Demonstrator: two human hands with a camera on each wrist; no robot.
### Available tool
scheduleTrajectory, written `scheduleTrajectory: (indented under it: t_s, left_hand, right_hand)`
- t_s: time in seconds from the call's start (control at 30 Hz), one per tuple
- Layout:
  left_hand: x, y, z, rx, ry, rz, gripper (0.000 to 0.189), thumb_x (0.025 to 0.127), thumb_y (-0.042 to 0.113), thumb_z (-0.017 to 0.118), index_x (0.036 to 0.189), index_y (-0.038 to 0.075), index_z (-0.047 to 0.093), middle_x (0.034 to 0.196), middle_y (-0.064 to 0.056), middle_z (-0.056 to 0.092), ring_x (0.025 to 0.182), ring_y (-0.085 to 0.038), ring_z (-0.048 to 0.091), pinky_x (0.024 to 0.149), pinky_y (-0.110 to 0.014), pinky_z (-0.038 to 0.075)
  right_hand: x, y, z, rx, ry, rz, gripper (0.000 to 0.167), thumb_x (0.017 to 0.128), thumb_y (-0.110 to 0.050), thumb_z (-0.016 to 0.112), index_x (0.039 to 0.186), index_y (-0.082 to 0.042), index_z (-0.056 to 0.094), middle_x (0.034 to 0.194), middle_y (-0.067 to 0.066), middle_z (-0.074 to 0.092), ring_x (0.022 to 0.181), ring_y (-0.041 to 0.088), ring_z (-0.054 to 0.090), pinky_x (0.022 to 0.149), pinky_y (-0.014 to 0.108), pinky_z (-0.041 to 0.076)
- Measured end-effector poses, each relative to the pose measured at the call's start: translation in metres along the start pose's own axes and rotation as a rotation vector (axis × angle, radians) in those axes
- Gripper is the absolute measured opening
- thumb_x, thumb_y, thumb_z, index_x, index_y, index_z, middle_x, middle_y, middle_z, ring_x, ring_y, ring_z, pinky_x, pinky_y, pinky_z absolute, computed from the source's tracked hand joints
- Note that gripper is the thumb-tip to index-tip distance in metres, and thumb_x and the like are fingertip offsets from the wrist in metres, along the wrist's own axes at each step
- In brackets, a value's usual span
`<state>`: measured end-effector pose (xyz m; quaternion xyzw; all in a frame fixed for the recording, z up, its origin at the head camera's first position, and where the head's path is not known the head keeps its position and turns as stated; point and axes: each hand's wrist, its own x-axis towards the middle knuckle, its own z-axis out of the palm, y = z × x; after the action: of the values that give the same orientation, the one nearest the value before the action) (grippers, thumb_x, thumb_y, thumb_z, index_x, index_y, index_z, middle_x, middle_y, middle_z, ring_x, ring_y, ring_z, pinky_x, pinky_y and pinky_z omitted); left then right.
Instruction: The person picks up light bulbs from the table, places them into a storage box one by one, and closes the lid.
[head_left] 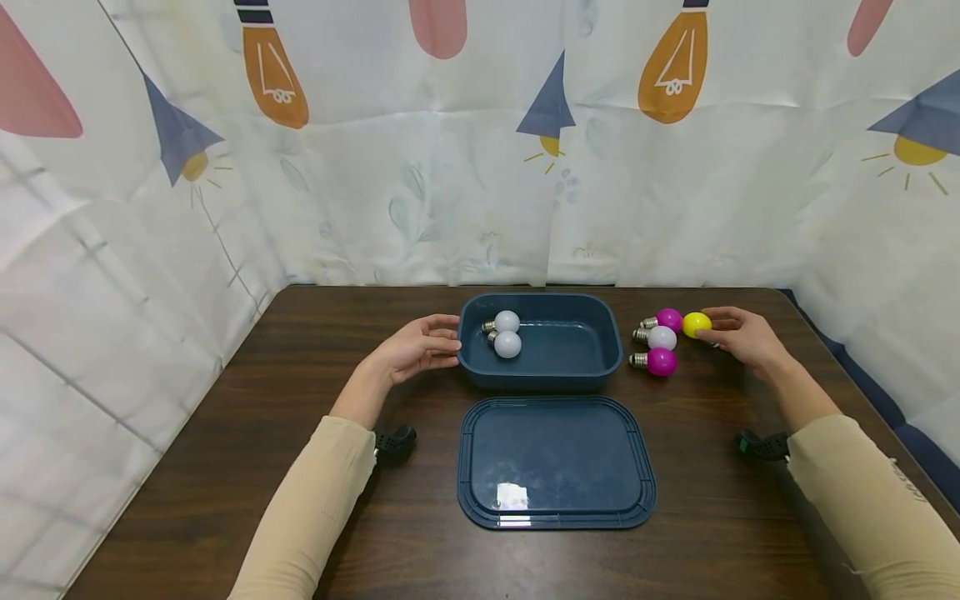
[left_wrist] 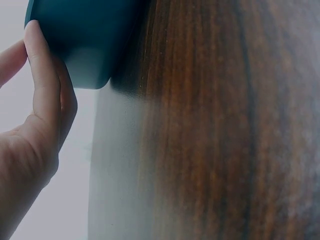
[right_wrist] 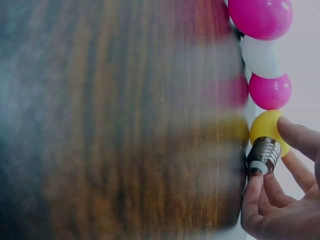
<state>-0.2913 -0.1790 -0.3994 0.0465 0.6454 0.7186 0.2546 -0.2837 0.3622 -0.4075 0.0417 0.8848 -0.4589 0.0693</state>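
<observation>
My left hand (head_left: 423, 348) rests its fairly straight fingertips against the left wall of a dark blue plastic bin (head_left: 566, 382). In the left wrist view, the fingers (left_wrist: 42, 82) touch the bin's outer side (left_wrist: 90, 45) near the rim. Two white light bulbs (head_left: 507, 344) lie inside the bin at its left. At the right, my right hand (head_left: 738, 336) pinches a yellow light bulb (head_left: 696, 325) between thumb and fingers. The right wrist view shows its metal screw base (right_wrist: 265, 152) toward the fingers. Beside it lie two magenta bulbs (head_left: 662, 362) and a white bulb (head_left: 663, 337).
A flat dark blue lid (head_left: 555, 458) lies on the brown wooden table (head_left: 405, 517), just in front of the bin. A patterned white curtain (head_left: 465, 183) hangs behind the table and along its sides.
</observation>
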Motion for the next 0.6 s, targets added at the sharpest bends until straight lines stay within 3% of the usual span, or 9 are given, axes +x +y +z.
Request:
scheduleTrajectory:
  t_s: [0.17, 0.33, 0.43, 0.6]
  left_hand:
    - [0.0011, -0.0011, -0.0007, 0.0, 0.001, 0.001, 0.061, 0.1, -0.008, 0.058, 0.155, -0.001, 0.032, 0.123, -0.019, 0.051, 0.087, -0.018, 0.068, 0.086, -0.034, 0.061]
    - [0.0012, -0.0015, -0.0005, 0.001, 0.007, 0.005, 0.059, 0.101, -0.008, 0.058, 0.154, -0.001, 0.033, 0.12, -0.017, 0.053, 0.085, -0.018, 0.068, 0.086, -0.034, 0.061]
    - [0.0007, -0.001, -0.0001, 0.003, 0.012, 0.003, 0.059, 0.1, -0.008, 0.058, 0.154, -0.001, 0.034, 0.12, -0.017, 0.053, 0.086, -0.018, 0.068, 0.086, -0.034, 0.061]
    - [-0.0002, -0.0001, 0.0007, 0.01, 0.014, 0.004, 0.06, 0.1, -0.007, 0.06, 0.155, -0.001, 0.034, 0.12, -0.017, 0.054, 0.086, -0.018, 0.069, 0.087, -0.035, 0.061]
  right_hand:
    - [-0.0007, 0.0003, 0.0003, -0.028, -0.002, -0.006, 0.072, 0.103, -0.037, 0.064, 0.153, 0.005, 0.035, 0.148, 0.039, 0.037, 0.124, 0.048, 0.043, 0.092, 0.04, 0.046]
    - [-0.0018, 0.0002, -0.0009, -0.028, -0.013, -0.009, 0.073, 0.103, -0.038, 0.064, 0.153, 0.006, 0.034, 0.148, 0.039, 0.037, 0.122, 0.047, 0.045, 0.095, 0.043, 0.046]
    - [-0.0027, 0.001, -0.002, -0.021, -0.016, -0.012, 0.074, 0.103, -0.039, 0.064, 0.154, 0.005, 0.033, 0.149, 0.039, 0.036, 0.126, 0.048, 0.044, 0.094, 0.038, 0.048]
    - [-0.0032, 0.0042, -0.0035, 0.002, -0.021, -0.029, 0.075, 0.103, -0.038, 0.065, 0.154, 0.006, 0.033, 0.15, 0.038, 0.035, 0.129, 0.047, 0.044, 0.082, 0.015, 0.051]
